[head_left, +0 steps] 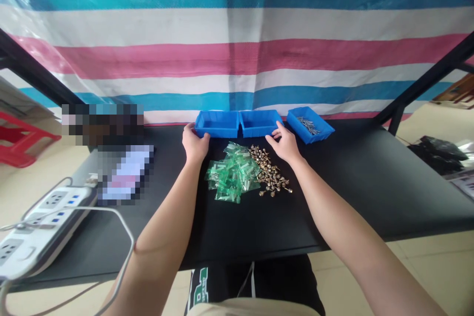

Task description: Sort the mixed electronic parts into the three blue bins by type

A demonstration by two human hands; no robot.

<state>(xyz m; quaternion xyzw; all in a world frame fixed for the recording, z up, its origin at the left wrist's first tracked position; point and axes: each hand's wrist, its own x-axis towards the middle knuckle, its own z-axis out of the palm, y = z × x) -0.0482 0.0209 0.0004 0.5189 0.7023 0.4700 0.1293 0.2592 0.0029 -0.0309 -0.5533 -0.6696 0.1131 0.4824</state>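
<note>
At the centre of the frame, the left hand (195, 146) grips the left blue tray (222, 133) — the right hand (285, 144), half curled, touches the right blue tray (257, 131), but whether it grips — I cannot tell.

Makeshift workspace: striped tarpaulin (166, 59), black table (255, 234), blue bins (222, 133)

- Flat black table (370, 177): passage open along right side.
- Small green-and-clear plastic packets (233, 173) and brass-coloured round-headed pins (272, 173) obstruct centre.
- Striped plastic sheet (166, 59) bars passage behind.
</note>
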